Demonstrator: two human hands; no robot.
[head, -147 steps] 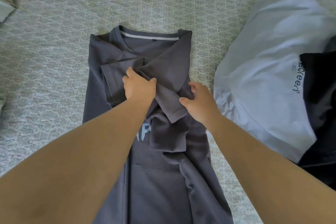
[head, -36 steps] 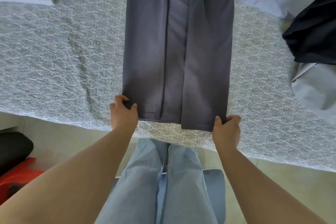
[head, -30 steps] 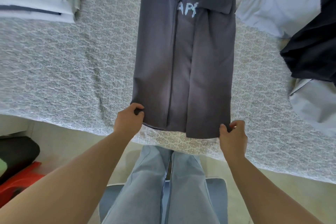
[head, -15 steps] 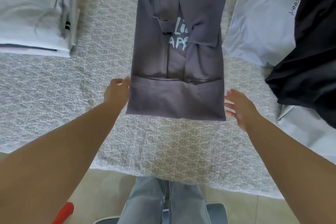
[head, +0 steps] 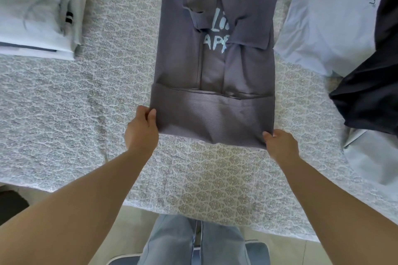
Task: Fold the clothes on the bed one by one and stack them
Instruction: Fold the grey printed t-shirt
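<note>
A grey T-shirt (head: 215,71) with pale blue lettering lies lengthwise on the bed, its sides and sleeves folded inward and its bottom hem turned up into a band. My left hand (head: 142,130) pinches the near left corner of that folded band. My right hand (head: 280,143) grips the near right corner. A stack of folded white clothes (head: 38,13) sits at the far left.
A loose pale blue garment (head: 329,21) and a black garment (head: 370,92) lie in a heap at the right, with more pale cloth (head: 370,157) under them. The patterned bedspread (head: 64,103) ends at the near edge, with my jeans (head: 189,241) below.
The shirt's bottom hem went from hanging at the bed edge to folded up over the body. My hands were open beside the fold half a second ago and now grip its near corners.
</note>
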